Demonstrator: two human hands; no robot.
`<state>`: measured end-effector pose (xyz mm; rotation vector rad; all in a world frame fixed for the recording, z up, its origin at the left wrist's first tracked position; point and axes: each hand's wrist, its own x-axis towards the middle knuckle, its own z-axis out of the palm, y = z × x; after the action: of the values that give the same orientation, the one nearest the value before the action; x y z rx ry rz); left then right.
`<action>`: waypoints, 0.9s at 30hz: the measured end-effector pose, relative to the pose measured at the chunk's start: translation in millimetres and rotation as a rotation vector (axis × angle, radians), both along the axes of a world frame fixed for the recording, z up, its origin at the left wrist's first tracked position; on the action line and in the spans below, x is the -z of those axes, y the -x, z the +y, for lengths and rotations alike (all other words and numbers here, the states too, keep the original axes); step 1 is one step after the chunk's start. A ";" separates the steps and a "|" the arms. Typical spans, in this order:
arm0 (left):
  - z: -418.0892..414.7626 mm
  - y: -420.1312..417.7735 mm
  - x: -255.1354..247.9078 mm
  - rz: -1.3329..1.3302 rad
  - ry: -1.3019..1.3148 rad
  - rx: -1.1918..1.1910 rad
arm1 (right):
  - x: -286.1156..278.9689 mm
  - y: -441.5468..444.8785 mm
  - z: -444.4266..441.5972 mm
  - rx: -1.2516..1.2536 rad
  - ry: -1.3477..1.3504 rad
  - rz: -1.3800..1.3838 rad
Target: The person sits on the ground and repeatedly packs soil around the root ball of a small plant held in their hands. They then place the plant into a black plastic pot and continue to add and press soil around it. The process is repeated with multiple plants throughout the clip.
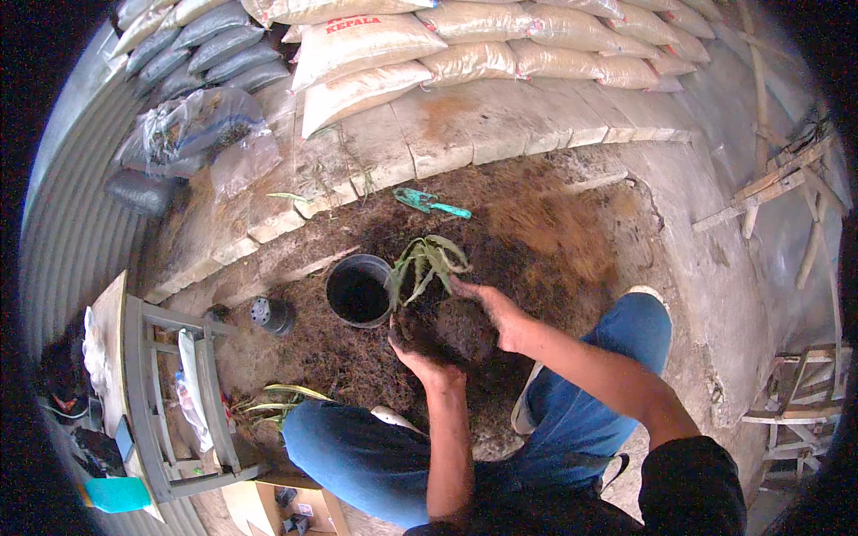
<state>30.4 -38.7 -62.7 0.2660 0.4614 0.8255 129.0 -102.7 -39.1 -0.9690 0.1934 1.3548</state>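
Note:
Both my hands cup a dark soil root ball [459, 328] just above the ground. My left hand [429, 362] supports it from the left and below, palm turned up. My right hand [493, 308] is against its upper right side, with fingers by the base of the leaves. A green leafy plant [429, 264] rises from the soil and leans away from me. Directly left of it stands a black plastic pot [358, 291], its inside dark. Beyond the plant, a teal hand trowel [432, 202] lies on loose soil.
A small black pot [271, 315] lies on its side at the left, near a grey wooden table [151, 388]. Variegated leaves [288, 395] lie by my left knee. Filled sacks [469, 63] are stacked on the concrete ledge [442, 151] ahead. An open cardboard box [255, 506] sits at lower left.

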 end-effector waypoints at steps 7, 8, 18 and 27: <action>-29.6 -0.7 -9.4 0.799 -1.488 -0.131 | 13.0 -10.3 -3.5 0.084 -0.249 0.011; -36.2 -6.0 -5.7 0.771 -1.459 -0.250 | 15.7 -9.6 -7.8 0.013 -0.349 0.023; -47.4 -19.3 13.7 0.561 -0.879 -0.351 | -13.5 0.2 -14.5 0.074 0.121 -0.303; -32.1 -14.1 6.9 0.419 -0.867 -0.141 | -36.5 1.9 -8.0 0.163 -0.365 0.251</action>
<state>44.6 -70.8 -69.7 1.2354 0.4917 1.0804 127.1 -110.7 -2.5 -0.4675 0.2011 1.3011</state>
